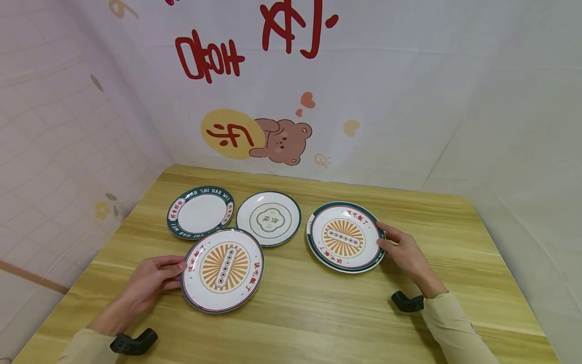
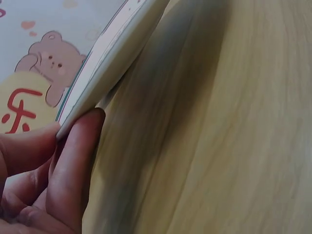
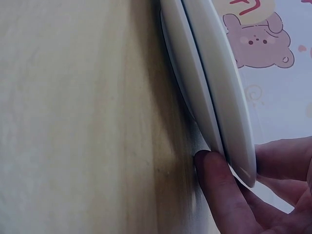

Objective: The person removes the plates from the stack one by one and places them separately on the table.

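Observation:
My left hand point(image 1: 152, 280) pinches the left edge of a round plate point(image 1: 221, 270) with an orange sunburst and red characters. The left wrist view shows its thumb point(image 2: 29, 146) on the rim and a finger underneath, with this plate raised at that edge. On the right, my right hand point(image 1: 406, 253) grips the right edge of two stacked plates. The upper plate point(image 1: 344, 236) bears the same sunburst; the lower plate point(image 1: 313, 247) shows a green rim. In the right wrist view, a finger point(image 3: 219, 180) touches the lower one's underside, and a gap runs between their edges.
Behind the left-hand plate lie a green-rimmed plate point(image 1: 200, 212) with lettering and a white plate point(image 1: 269, 219) with a flower-shaped emblem. All are on or above a wooden table point(image 1: 318, 313). A printed cloth point(image 1: 386, 91) hangs behind the table's back edge.

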### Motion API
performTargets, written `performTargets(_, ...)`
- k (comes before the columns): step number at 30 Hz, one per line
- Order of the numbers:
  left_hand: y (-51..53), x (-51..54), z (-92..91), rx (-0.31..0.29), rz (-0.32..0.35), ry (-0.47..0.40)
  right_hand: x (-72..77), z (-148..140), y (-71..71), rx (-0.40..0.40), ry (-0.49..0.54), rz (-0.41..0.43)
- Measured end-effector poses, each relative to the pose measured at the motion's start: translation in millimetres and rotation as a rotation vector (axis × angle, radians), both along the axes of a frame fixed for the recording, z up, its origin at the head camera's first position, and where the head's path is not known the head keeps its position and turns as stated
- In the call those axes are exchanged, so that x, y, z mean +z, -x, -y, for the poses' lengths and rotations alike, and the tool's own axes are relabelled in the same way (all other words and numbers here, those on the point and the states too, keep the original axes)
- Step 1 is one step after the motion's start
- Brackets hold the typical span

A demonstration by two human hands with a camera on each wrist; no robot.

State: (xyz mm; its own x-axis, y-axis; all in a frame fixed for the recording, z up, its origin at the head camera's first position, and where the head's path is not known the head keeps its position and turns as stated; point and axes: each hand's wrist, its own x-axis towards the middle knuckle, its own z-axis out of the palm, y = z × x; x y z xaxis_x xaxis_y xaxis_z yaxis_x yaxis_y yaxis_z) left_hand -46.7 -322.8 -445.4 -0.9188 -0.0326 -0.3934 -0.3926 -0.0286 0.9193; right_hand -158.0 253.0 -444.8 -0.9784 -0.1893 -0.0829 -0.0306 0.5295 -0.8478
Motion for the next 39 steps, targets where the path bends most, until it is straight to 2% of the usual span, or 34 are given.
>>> performTargets(9, -7.9, -2.4, 27.8, -0.004, 0.036, 0.029, -2.4, -1, 1.3, 0.002, -0.019, 0.004)
performTargets(17, -15.8, -9.7, 53.3, -0.013, 0.033, 0.017, -4.6, -4, 1.9, -0.01, -0.009, 0.029)
performTargets(24, -20.0, -15.1, 74.5, -0.048, 0.013, -0.014, -5.1, -3, 2.7, -0.009, 0.008, 0.035)
performTargets(31, -20.4, -13.4, 89.8, -0.038, 0.045, 0.034, -6.0, -2, 2.8, -0.012, 0.014, 0.04)
performTargets(34, -21.4, -14.0, 96.6, -0.064, 0.034, 0.043, -6.4, -2, 2.8, -0.012, 0.021, 0.041)
performTargets(39, -21.2, -12.5, 107.9, -0.076, 0.054, 0.076, -6.2, -3, 2.9, -0.012, 0.021, 0.044)
